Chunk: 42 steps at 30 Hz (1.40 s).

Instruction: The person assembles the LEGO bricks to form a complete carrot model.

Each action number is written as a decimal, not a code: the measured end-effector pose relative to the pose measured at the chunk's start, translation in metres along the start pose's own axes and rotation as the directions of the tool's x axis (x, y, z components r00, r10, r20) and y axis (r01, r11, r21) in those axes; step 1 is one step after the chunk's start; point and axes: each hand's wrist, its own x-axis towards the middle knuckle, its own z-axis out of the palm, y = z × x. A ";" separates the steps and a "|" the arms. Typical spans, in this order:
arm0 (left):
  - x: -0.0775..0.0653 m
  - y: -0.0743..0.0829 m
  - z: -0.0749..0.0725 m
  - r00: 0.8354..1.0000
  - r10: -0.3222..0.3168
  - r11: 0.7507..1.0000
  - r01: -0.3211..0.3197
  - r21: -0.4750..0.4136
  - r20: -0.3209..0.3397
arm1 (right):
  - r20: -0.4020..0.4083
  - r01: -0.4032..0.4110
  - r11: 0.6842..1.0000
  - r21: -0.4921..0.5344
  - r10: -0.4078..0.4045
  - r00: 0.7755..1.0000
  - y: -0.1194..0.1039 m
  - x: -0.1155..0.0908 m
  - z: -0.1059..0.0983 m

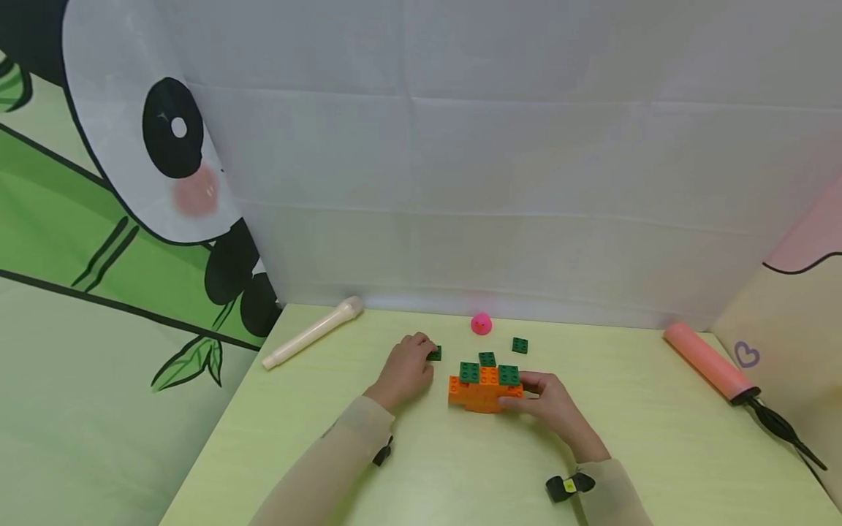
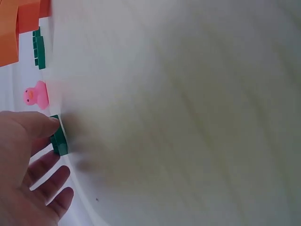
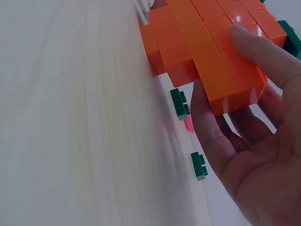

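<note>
Head view downward; wrist views close, sharing orange bricks (image 2: 28, 16).

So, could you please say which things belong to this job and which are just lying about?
Likely in the job:
block build
green brick in the left hand
two loose green bricks

Apparently lying about:
pink duck
cream rod
coral tube

No words or numbers are legible. A purple heart (image 1: 746, 355) marks the right-hand backdrop (image 1: 789, 318); whether the yellow patch (image 1: 569, 485) on the black wrist device (image 1: 556, 490) bears print is hard to tell.
</note>
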 end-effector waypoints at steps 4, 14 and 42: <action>0.002 0.000 -0.001 0.999 -0.024 1.000 0.023 -0.004 -0.046 | 0.000 -0.001 1.000 0.006 0.001 1.000 0.001 0.001 0.000; 0.000 0.002 -0.001 0.998 -0.054 0.999 0.054 -0.006 -0.028 | 0.005 0.006 1.000 0.011 -0.006 1.000 0.002 0.001 0.000; -0.001 0.001 -0.001 0.995 -0.049 0.978 0.030 -0.204 -0.089 | 0.007 0.017 1.000 0.009 -0.017 1.000 0.003 0.001 -0.001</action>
